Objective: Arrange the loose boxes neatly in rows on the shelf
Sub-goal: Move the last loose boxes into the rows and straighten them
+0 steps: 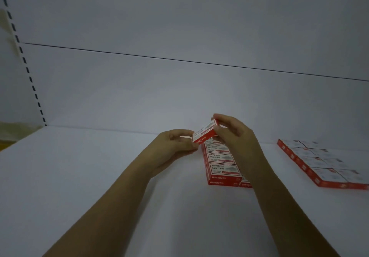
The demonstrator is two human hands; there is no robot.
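So I had one red box [204, 132] pinched at both ends, left hand [176, 146] curled on the near end and right hand [233, 134] on the far one, tilted just above the row [221, 164] mid-shelf. Next move, I reckoned, was levelling it and setting it down at the back of that row, edges flush. A tidy block [319, 162] sat well apart on the right. Plain white shelf [89, 176], white back panel [179, 88], slotted upright [26, 62] on the left, pretty dim light

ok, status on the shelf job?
Left hand and right hand both pinching one box, tilted, over the row. Second block sits right, apart. Nothing in the way.
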